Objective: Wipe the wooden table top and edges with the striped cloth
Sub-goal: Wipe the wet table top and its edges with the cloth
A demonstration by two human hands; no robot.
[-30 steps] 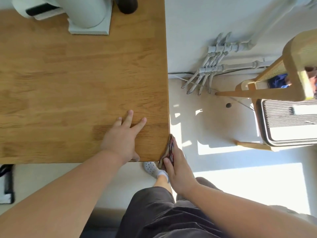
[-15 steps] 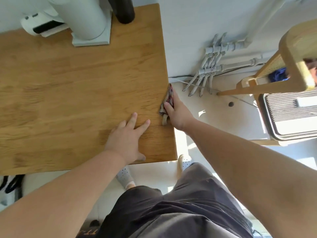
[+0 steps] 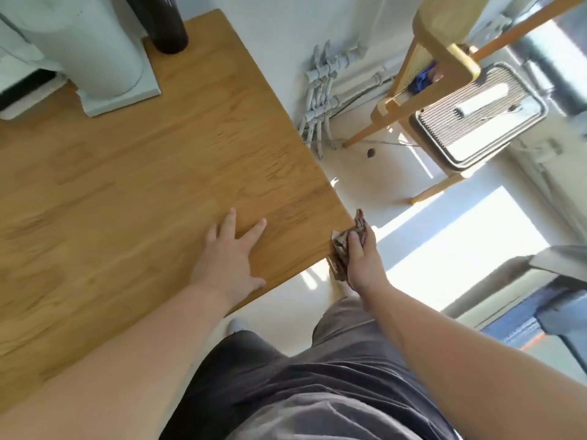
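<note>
The wooden table fills the left and middle of the head view. My left hand lies flat on the top near the front right corner, fingers spread. My right hand grips the striped cloth and presses it against the table's right edge at that front corner. Part of the cloth hangs below the corner, and my fingers hide the rest.
A white appliance and a dark cylinder stand at the table's far end. Grey pipes run along the wall to the right. A wooden chair and a slatted appliance stand on the floor further right.
My right hand slid the cloth back along the right edge from the middle of the edge to the front corner. The left hand stayed flat on the top. The view tilted.
</note>
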